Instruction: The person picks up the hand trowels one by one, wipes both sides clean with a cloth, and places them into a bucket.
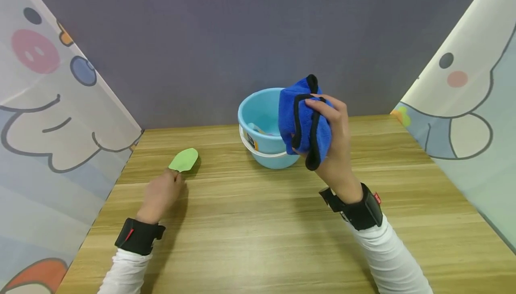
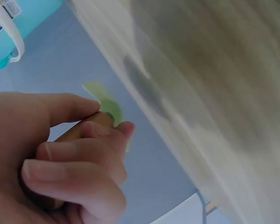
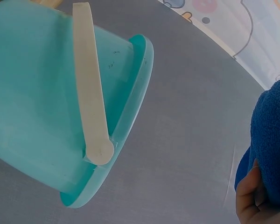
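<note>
My left hand (image 1: 163, 192) grips the wooden handle (image 2: 95, 120) of a spatula with a light green head (image 1: 184, 160), low over the left part of the table. In the left wrist view the fingers curl round that handle, and the green head is partly blurred. My right hand (image 1: 335, 150) holds a folded blue cloth (image 1: 300, 117) with black edging, raised at the right side of a light blue bucket (image 1: 264, 144). From the head view, the cloth hides part of the bucket's rim. Only the fingers and the blue cloth (image 3: 273, 140) show at the right wrist view's edge.
The bucket stands on the wood-grain table (image 1: 238, 235) near the back, its white handle (image 1: 258, 152) hanging down in front. Some small, indistinct things (image 1: 255, 128) lie inside it. A grey panel (image 1: 201, 52) rises behind, with cartoon-printed sheets (image 1: 475, 105) on both sides.
</note>
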Motion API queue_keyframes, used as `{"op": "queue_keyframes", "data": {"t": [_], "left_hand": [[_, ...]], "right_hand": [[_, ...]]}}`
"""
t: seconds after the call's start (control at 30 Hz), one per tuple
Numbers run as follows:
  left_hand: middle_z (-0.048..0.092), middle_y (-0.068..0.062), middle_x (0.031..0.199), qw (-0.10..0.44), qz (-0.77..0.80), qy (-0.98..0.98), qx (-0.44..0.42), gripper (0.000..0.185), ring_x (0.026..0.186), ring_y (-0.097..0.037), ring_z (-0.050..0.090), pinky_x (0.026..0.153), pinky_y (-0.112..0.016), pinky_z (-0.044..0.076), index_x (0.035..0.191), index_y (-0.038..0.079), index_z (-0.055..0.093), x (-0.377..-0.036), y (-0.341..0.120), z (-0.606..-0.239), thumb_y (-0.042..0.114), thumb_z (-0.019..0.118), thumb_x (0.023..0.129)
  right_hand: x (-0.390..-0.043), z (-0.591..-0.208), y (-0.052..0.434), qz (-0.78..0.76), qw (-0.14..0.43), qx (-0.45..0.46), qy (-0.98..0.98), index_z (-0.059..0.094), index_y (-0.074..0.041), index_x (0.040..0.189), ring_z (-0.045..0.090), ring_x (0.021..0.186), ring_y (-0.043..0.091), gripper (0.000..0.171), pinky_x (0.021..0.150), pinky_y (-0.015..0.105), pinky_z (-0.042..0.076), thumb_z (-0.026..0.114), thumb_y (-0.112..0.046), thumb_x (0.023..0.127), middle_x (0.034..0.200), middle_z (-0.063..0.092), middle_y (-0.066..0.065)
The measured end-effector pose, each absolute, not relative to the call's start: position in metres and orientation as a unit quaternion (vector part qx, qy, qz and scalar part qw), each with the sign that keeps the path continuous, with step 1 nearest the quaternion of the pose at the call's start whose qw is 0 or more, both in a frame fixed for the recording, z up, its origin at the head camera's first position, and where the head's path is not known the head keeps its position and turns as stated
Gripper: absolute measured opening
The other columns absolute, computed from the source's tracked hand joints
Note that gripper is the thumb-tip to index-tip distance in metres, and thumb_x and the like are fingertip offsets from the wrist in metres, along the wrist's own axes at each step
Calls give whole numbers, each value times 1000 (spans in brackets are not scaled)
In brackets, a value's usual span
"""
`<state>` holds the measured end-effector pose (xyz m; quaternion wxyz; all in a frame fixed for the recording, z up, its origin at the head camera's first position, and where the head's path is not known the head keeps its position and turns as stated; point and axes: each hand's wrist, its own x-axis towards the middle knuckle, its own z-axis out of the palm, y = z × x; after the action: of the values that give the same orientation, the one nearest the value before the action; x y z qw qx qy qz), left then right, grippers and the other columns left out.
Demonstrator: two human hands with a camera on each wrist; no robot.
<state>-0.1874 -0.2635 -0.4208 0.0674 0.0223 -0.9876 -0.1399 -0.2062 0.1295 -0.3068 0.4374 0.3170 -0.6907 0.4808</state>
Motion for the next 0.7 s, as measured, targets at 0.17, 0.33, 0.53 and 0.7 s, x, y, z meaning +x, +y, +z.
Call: {"op": "queue_keyframes", "data": {"t": [0.17,0.33,0.53,0.7], "left_hand": [[39,-4,57,175,-116,-978,-4,29,41,-20,40,36,-33,29,76,1,47,-185,-256,-412,13,55,101],[35,-2,52,256,-100,-961,-18,24,38,-16,30,36,-27,19,85,-4,54,-184,-244,-393,14,55,101],[38,-2,51,233,-137,-963,-11,30,38,-17,30,38,-28,19,110,-6,55,-183,-226,-364,22,47,104],[46,-4,53,218,-165,-962,-24,35,38,-17,34,39,-30,24,121,-5,54,-182,-206,-338,25,47,104]], "right_hand": [[-207,-307,129,483,438,318,-688,54,-4,129,48,133,32,62,109,51,44,74,-48,89,134,50,28],[-207,-306,129,483,444,317,-685,54,-4,129,48,133,32,60,109,50,44,74,-46,90,133,50,28],[-208,-306,128,485,449,315,-681,55,-5,127,49,132,32,58,109,50,45,73,-45,91,133,51,29],[-208,-307,127,485,452,316,-679,54,-5,127,50,131,33,57,109,50,45,73,-46,91,132,51,29]]}}
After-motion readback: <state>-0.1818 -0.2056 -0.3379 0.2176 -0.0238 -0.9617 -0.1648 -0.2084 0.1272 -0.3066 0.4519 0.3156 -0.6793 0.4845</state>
